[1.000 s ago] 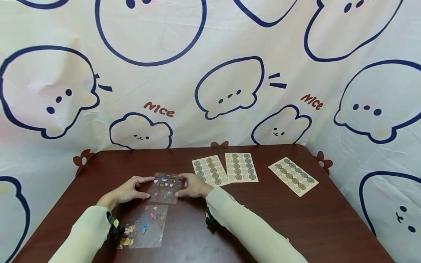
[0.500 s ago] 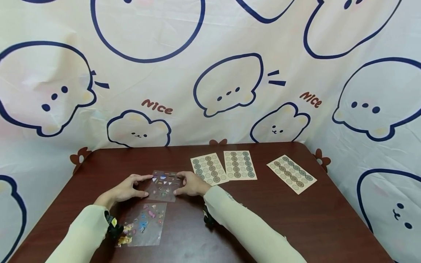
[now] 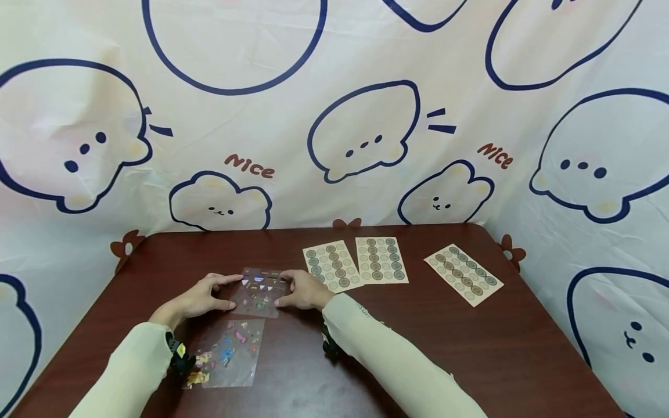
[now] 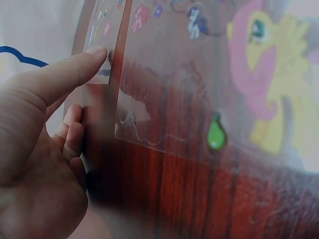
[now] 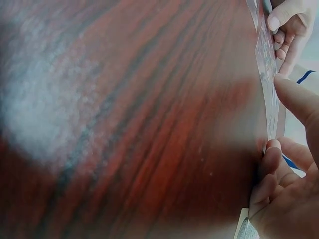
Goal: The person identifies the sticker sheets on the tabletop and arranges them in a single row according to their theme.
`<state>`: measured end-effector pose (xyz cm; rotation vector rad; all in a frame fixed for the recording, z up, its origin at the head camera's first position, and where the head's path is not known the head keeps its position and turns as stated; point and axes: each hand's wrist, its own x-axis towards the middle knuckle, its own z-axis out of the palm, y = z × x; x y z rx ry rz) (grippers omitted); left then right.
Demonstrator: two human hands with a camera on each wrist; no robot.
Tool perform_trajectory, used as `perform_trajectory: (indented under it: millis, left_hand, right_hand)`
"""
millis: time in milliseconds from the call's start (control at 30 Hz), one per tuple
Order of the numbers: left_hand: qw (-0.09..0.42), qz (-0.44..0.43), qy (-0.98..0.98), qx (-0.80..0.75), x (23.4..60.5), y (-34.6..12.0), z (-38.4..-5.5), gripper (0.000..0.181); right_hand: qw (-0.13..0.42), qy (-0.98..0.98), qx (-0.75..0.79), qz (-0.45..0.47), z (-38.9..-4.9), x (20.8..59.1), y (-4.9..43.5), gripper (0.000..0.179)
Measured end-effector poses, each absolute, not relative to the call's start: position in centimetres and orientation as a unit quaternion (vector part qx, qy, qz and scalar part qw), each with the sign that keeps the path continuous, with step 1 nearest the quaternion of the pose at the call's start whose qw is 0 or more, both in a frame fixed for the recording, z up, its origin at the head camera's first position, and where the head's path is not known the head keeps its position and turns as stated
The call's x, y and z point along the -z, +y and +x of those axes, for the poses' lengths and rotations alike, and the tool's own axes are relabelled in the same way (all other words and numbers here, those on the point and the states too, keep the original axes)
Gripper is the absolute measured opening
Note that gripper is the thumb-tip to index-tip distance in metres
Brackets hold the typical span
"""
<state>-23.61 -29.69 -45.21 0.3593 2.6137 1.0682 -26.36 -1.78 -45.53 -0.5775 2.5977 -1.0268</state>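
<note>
A clear sticker sheet (image 3: pixel 261 293) with small dark, white and blue prints lies on the table between both hands. My left hand (image 3: pixel 197 299) is at its left side: the straight index finger touches near the upper corner, and the thumb rests near the lower one. In the left wrist view that thumb (image 4: pixel 75 72) overlaps the sheet's corner. From the right, my right hand (image 3: pixel 304 290) touches the sheet's edge with spread thumb and index finger. The right wrist view has the sheet (image 5: pixel 268 74) nearly edge-on, with the thumb (image 5: pixel 294 97) upon it.
A second clear sheet (image 3: pixel 240 363) with colourful pony stickers lies just nearer, partly under the left wrist. Beige sheets of round stickers lie farther back: one (image 3: pixel 334 266) beside another (image 3: pixel 382 260), a third (image 3: pixel 463 274) at the right. Printed cloth (image 3: pixel 292 139) hangs behind the brown table (image 3: pixel 418 354).
The whole view has shifted slightly, with things a little higher in the frame. Hands and sheets keep about the same places relative to each other.
</note>
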Motion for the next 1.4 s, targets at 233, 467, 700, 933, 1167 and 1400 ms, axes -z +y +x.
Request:
perform_trajectory:
  millis: [233, 467, 700, 933, 1167, 1400]
  left_hand:
    - [0.145, 0.117, 0.913, -0.363, 45.2, -29.8, -23.6, 0.07]
    - [0.141, 0.117, 0.916, -0.358, 45.1, -29.5, -23.5, 0.068]
    - [0.14, 0.118, 0.919, -0.349, 45.1, -29.3, -23.4, 0.065]
    - [0.136, 0.109, 0.921, -0.349, 44.8, -29.0, -23.5, 0.063]
    - [0.114, 0.123, 0.93, -0.328, 44.8, -28.9, -23.8, 0.059]
    - [0.096, 0.137, 0.935, -0.314, 45.1, -28.3, -23.8, 0.057]
  right_hand:
    - [0.133, 0.913, 0.327, -0.205, -26.3, 45.3, -2.1, 0.069]
    - [0.113, 0.932, 0.282, -0.198, -26.2, 45.5, -2.3, 0.07]
    - [0.113, 0.938, 0.267, -0.192, -26.1, 45.8, -2.5, 0.069]
    - [0.099, 0.939, 0.266, -0.195, -26.3, 45.7, -2.5, 0.063]
    - [0.107, 0.94, 0.255, -0.2, -26.5, 45.0, -2.6, 0.061]
    - [0.112, 0.943, 0.24, -0.201, -26.3, 44.6, -2.7, 0.059]
